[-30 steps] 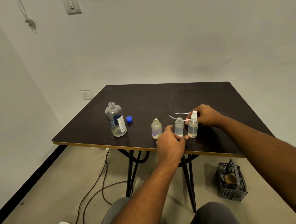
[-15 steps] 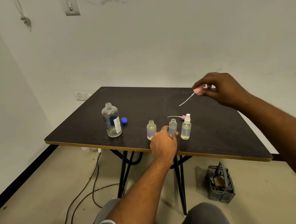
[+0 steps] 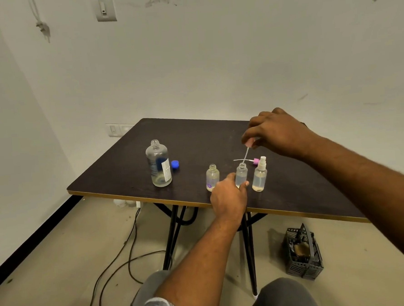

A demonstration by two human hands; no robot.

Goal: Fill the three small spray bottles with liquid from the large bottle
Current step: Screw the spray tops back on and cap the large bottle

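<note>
Your left hand (image 3: 229,196) grips the middle small clear plastic spray bottle (image 3: 241,174) on the dark desk (image 3: 195,139); the fingers of your right hand (image 3: 277,131) pinch a pump head (image 3: 249,144), its dip tube at that bottle's mouth. The right-hand small bottle (image 3: 260,176) wears its sprayer and the left small bottle (image 3: 212,177) stands open, so mostly capping seems left.

I have my left hand (image 3: 229,196) curled round the lower half of the middle bottle (image 3: 241,175), thumb on its right side, forearm reaching up from the near side. My right hand (image 3: 275,130) hangs above and just behind that bottle, palm down, fingertips pinching the spray head (image 3: 249,144), forearm coming in from the bottle's right.
</note>
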